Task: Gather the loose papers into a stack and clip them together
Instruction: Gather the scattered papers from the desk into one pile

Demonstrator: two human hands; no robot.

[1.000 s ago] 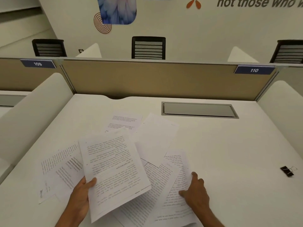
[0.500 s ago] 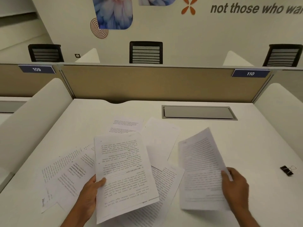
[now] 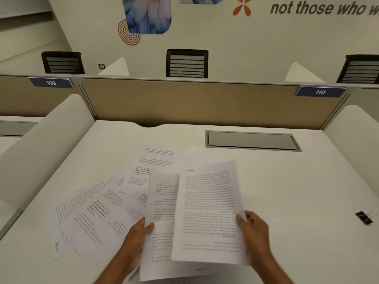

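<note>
My left hand grips a printed sheet by its left edge, held above the white desk. My right hand grips a second printed sheet by its right edge; that sheet overlaps the first one from the right. Several loose printed papers lie fanned out on the desk to the left, and more papers lie behind the held sheets. A black binder clip rests on the desk far to the right, apart from both hands.
A grey cable hatch is set into the desk at the back right. A tan partition closes the far side, and white curved dividers stand on both sides. Black chairs stand beyond the partition.
My right hand lifted a sheet off the desk and carried it left until it overlaps the sheet in my left hand. The left hand's sheet shifted right toward it.
</note>
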